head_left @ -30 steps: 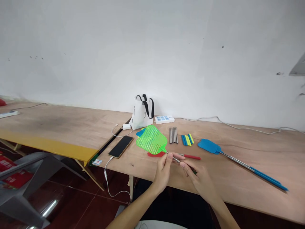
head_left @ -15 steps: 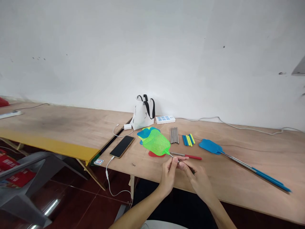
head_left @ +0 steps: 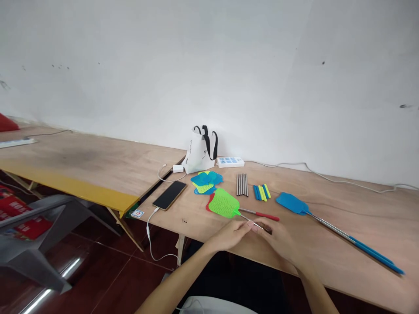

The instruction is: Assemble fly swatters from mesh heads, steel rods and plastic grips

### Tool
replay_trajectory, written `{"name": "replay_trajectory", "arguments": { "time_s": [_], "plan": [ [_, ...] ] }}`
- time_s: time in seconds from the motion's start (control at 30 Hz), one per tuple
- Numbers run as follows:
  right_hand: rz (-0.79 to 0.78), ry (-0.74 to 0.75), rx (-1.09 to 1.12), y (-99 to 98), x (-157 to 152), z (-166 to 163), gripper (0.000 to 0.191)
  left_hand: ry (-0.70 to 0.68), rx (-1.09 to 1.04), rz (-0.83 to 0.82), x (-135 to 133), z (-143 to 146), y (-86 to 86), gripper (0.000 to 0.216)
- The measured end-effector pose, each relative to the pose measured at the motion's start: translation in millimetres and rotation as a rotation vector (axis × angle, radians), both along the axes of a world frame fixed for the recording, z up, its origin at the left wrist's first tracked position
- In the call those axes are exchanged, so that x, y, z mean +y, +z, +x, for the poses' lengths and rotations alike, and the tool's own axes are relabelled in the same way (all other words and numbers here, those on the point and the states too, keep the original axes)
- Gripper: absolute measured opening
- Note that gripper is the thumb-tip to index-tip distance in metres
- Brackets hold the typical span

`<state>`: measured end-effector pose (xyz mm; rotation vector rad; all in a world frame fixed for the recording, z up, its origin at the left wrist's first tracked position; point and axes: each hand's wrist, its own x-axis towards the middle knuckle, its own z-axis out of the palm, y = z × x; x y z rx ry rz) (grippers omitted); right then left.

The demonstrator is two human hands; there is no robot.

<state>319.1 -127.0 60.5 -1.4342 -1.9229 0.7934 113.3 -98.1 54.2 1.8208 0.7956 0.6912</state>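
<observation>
The green fly swatter (head_left: 224,204) was right of the smartphone (head_left: 170,195), its head overlapping the red fly swatter (head_left: 267,216). Nearly closed, the left hand (head_left: 231,233) pinched its metal shaft; the right hand (head_left: 279,239), fingers curled, gripped the shaft farther from the smartphone. Steel tubes (head_left: 242,185) and blue fly swatters (head_left: 292,203) lay right of the smartphone too.

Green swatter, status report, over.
Left hand, right hand: both on the metal shaft. Green swatter: head partly covers the red swatter. Red swatter closest, possibly in the way.
</observation>
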Motion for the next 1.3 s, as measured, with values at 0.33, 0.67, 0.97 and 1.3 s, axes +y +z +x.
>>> {"name": "replay_trajectory", "arguments": {
  "time_s": [0.33,0.67,0.97,1.3],
  "plan": [
    [0.321,-0.051,-0.369,-33.7,14.2,-7.3,0.019,-0.184,0.222,0.273,-14.7,-2.0,23.4,0.049],
    [0.503,-0.082,-0.519,-46.5,20.0,-11.7,0.036,-0.029,0.273,0.560,0.4,11.4,-14.3,0.046],
    [0.523,-0.124,-0.545,-49.3,22.6,-11.6,0.031,0.112,0.415,0.638,14.3,1.2,-28.3,0.037],
    [0.575,-0.151,-0.558,-50.5,17.7,-5.4,0.030,0.163,0.436,0.537,18.9,-7.1,-13.8,0.041]
  ]
}}
